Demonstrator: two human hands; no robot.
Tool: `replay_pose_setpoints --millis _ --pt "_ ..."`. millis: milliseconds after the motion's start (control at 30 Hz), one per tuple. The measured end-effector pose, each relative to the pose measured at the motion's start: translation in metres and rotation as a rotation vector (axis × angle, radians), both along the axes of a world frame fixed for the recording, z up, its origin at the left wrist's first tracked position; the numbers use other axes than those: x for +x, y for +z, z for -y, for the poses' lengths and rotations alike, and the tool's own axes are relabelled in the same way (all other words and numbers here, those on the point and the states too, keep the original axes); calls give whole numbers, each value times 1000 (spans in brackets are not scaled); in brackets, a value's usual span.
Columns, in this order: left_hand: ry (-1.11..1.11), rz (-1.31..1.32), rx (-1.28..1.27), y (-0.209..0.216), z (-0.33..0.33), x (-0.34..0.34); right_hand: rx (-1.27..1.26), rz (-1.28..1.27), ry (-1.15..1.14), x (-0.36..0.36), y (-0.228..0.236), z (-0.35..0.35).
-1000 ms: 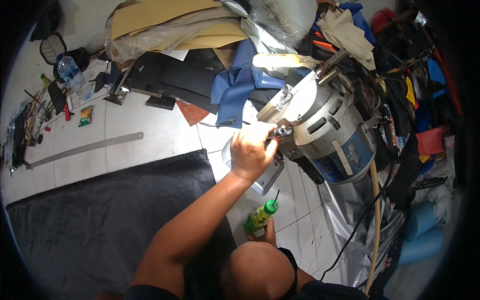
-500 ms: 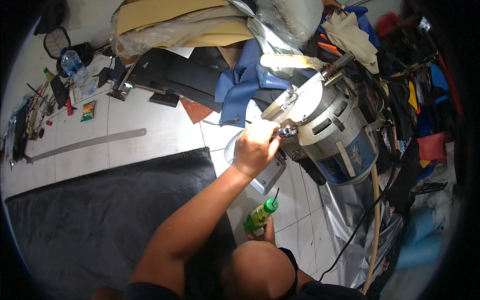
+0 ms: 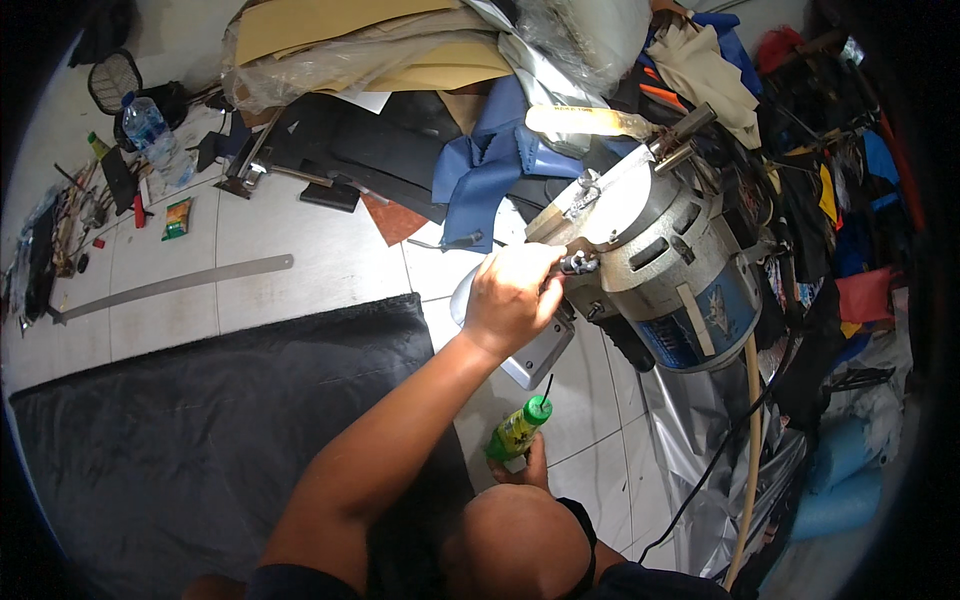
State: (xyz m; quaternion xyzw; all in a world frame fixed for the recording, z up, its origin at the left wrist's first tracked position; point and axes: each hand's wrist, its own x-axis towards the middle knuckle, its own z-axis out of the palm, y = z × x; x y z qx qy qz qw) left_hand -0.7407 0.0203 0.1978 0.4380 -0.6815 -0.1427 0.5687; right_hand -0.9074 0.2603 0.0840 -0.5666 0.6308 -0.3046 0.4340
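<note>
Left hand (image 3: 512, 300) clasps a small metal fitting (image 3: 580, 263) on a grey-and-blue machine (image 3: 665, 255), its base (image 3: 545, 358) on the tiled floor (image 3: 595, 460) just off the far right corner of a black sheet (image 3: 220, 420); right hand (image 3: 536, 465), partly hidden, grips a tilted green bottle (image 3: 514, 432) near the sheet's right edge.

No wording can be read for sure. The machine's (image 3: 690, 245) blue label (image 3: 727, 315) bears a picture; above, the pale bar (image 3: 590, 121) shows tiny dark print. Below-left, the green bottle (image 3: 516, 431) carries a yellowish label, seemingly printed but too small to read.
</note>
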Motion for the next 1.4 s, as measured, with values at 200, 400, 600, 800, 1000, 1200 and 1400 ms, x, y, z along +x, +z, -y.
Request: replay_pose_setpoints --millis 200,400,600,800,1000,1200,1400 --pt "-55 -70 -18 -4 0 6 -29 -14 24 7 10 4" --pt "-10 -36 154 -34 -9 30 -46 -99 53 -4 24 12" --pt "22 -117 297 -56 -45 57 -100 -154 113 -8 59 24" --pt "14 -151 341 -45 -67 62 -94 -135 168 -36 76 27" --pt "11 -170 304 -45 -77 60 -4 -208 205 -67 114 21" --pt "14 -82 241 -52 -87 62 51 -364 214 -77 144 12" --pt "-10 -17 220 -48 -96 65 33 -435 270 -74 158 11"
